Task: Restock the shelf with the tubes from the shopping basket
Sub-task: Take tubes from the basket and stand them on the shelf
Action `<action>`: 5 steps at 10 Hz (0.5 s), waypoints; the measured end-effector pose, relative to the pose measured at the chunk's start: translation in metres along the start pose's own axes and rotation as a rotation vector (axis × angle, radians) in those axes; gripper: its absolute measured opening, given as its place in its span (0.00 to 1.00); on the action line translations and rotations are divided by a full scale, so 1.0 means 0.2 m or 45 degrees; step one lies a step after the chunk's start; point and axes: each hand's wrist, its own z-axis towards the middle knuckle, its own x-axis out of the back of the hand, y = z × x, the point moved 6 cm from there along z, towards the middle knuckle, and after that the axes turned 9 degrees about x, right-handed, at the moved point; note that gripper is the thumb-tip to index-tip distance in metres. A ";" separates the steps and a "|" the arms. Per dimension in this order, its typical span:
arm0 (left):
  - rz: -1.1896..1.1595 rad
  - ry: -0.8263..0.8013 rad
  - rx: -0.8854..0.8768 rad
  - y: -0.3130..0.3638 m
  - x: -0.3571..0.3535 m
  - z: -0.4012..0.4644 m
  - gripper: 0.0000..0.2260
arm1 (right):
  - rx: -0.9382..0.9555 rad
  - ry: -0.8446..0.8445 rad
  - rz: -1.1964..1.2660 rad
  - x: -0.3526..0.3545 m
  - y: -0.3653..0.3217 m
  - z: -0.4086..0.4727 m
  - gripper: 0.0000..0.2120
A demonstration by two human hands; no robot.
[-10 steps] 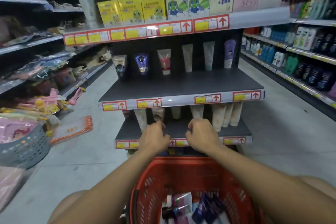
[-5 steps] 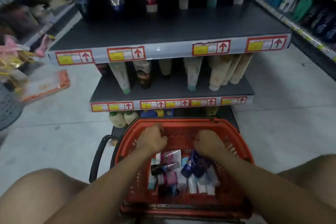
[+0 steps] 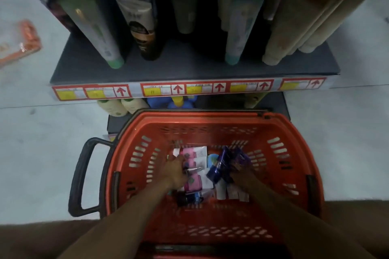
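- The shopping basket [image 3: 294, 153] is orange moulded plastic with slotted walls and a black looped handle [image 3: 84, 174] folded out to its left; it sits on the floor in front of the shelf [image 3: 189, 69].
- The tubes [image 3: 195, 174] lie jumbled on the basket's bottom: flat-ended, glossy, pink-and-white, pale, and dark ones with caps.
- The left hand [image 3: 175, 171] is down among them, fingers curled on a dark tube with a silvery tip [image 3: 192, 170].
- The right hand [image 3: 242, 175] is mostly hidden behind the purple tubes [image 3: 223, 166], which stand tilted against it; it seems to grip them, though the fingers cannot be seen.
- The shelf is a flat dark grey board with red-and-yellow price tags [image 3: 179, 90] along its front lip; on it stand soft squeeze tubes cap-down, one green-capped [image 3: 113, 62], one black and bronze [image 3: 145, 33], and a beige cluster [image 3: 294, 33] at the right.
- Compared with half a second ago, both hands have gone from the basket's far rim deep into the pile, and the view has dropped closer, cutting off the upper shelf.
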 end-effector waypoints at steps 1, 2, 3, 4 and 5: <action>-0.048 0.000 0.015 -0.03 -0.11 0.06 0.34 | -0.069 0.078 0.079 -0.10 0.28 0.21 0.07; -0.075 0.080 -0.017 -0.02 -0.11 0.08 0.30 | -0.042 0.232 0.412 -0.10 0.36 0.35 0.14; -0.073 0.113 -0.002 -0.02 -0.11 0.11 0.31 | -0.126 0.312 0.569 -0.09 0.27 0.32 0.15; -0.167 0.088 0.027 -0.02 -0.10 0.14 0.29 | -0.305 0.319 0.688 -0.16 0.32 0.33 0.21; -0.292 -0.004 0.043 -0.01 -0.10 0.15 0.25 | -0.449 0.295 0.710 -0.18 0.37 0.35 0.25</action>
